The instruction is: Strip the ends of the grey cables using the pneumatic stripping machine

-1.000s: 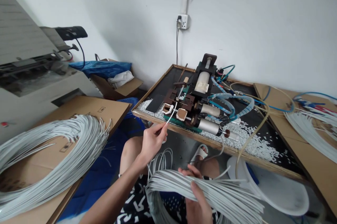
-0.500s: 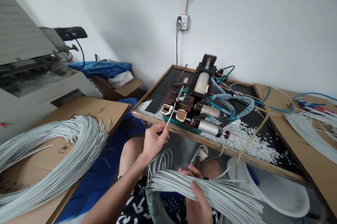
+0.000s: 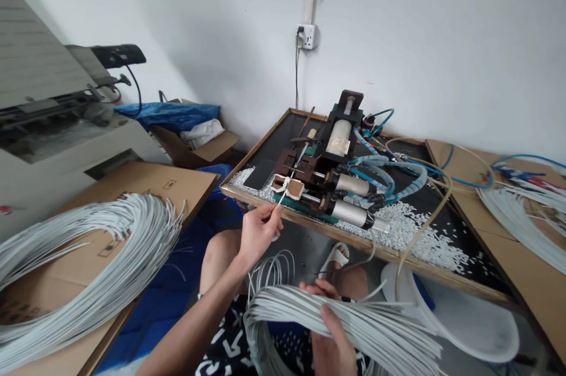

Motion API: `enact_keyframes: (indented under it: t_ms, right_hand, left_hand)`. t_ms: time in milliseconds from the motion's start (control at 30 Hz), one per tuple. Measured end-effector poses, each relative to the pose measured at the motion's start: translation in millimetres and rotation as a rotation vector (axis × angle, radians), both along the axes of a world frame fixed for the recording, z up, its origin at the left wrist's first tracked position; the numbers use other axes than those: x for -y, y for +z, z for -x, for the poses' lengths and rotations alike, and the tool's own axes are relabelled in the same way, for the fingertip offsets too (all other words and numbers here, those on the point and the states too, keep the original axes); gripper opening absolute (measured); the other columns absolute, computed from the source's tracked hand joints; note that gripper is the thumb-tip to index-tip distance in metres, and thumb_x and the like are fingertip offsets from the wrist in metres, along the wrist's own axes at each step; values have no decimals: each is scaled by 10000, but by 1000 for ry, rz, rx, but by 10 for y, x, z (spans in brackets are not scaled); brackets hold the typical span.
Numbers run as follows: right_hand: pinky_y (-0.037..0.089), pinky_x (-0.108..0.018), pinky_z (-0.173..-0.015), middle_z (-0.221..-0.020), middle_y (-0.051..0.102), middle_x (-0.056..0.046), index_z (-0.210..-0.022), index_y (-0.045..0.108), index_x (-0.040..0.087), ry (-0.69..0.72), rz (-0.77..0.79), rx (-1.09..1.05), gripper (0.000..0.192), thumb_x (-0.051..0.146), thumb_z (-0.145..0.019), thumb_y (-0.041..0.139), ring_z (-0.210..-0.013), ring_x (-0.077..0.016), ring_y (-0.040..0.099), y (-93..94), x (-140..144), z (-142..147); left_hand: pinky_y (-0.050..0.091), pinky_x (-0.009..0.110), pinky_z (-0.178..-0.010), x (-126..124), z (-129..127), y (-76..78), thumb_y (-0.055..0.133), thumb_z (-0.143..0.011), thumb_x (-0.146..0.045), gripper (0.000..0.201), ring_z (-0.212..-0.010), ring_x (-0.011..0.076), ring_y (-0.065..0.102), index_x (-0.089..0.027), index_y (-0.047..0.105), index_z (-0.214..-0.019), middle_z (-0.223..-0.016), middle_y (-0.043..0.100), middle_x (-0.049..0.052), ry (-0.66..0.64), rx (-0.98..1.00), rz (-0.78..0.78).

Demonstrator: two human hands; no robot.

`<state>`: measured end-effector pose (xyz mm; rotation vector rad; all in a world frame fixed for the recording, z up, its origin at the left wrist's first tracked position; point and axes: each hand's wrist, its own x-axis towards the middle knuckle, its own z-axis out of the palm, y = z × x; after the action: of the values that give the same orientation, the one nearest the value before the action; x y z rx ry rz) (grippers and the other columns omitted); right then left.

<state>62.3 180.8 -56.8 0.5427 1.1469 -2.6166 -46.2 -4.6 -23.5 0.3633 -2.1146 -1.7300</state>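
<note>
Left hand: the person's left hand (image 3: 260, 231) is pinching a thin white wire (image 3: 282, 199), fingers curled in tight.
Wire: its far end sits between the two pale-padded blocks (image 3: 294, 188) at the front of the machine (image 3: 339, 135); looks like they're closed up around it.
Right hand: the right hand (image 3: 333, 343) is wrapped round a fat wire bundle (image 3: 292, 302) over the lap, thumb on top.
Writing: nothing really readable, tbh. The left cardboard (image 3: 194, 178) has small printed box symbols plus some faded letters half under the coil (image 3: 145, 246). There's a yellowed sticker on the upper cylinder, too small to read. The shorts (image 3: 230, 340) have chunky white letter-like shapes.
Bench edge: wooden rim (image 3: 362, 241) all along the near side, left hand just short of it.
Room to move: a decent gap between the left cardboard and the bench, knees parked in it; on the right, hoses (image 3: 398, 178) loop over the bench top.
Surface: black top, white snippets (image 3: 424, 246) scattered mostly near right, dark flat slab (image 3: 259, 174) near left.
Room: plain pale wall (image 3: 424, 40), socket (image 3: 308, 37) on the far side, big grey machine at the left.
</note>
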Motion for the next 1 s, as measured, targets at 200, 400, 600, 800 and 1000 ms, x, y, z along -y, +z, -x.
enact_keyframes:
  t_ms: [200, 400, 600, 800, 1000]
  right_hand:
    - [501, -464, -1085, -988, 797, 12, -1014, 753, 314, 29, -23, -15, 336, 506, -755, 849, -1100, -269, 723, -10, -8, -13]
    - [509, -482, -1087, -1025, 785, -12, -1056, 738, 301, 75, -32, -82, 319, 473, -798, 812, -1130, -276, 706, -167, -30, -26]
    - [495, -476, -1066, -1018, 783, -20, -1030, 727, 289, 65, -34, -44, 341, 473, -764, 834, -1105, -274, 703, -52, 22, -48]
    - [455, -474, -1089, -980, 779, -18, -1027, 717, 283, 72, -43, -55, 361, 477, -746, 837, -1108, -267, 687, 156, 90, -28]
    - [421, -475, -1104, -996, 769, -9, -1019, 705, 277, 87, -61, -49, 352, 468, -746, 820, -1086, -255, 682, 165, 103, -28]
  left_hand:
    - [446, 204, -494, 34, -2, -31, 624, -951, -454, 374, -455, 106, 554, -160, 662, -723, -513, 589, -22, -46, -35, 13]
    - [434, 209, -504, 112, -28, -25, 607, -960, -487, 377, -496, 111, 545, -154, 685, -801, -557, 605, -17, -105, -18, -2]
    - [441, 210, -498, 8, -247, 155, 587, -958, -405, 293, -499, 119, 546, -153, 734, -932, -557, 598, -28, 57, -61, 116]
    - [532, 245, -648, -4, -448, 132, 544, -996, -285, 242, -644, 157, 689, -178, 758, -961, -760, 757, 38, -105, -212, 576]
    - [514, 464, -1028, 109, -348, -319, 523, -1001, -238, 321, -1224, 314, 658, -172, 680, -1273, -1265, 726, 155, -609, 83, 1064]
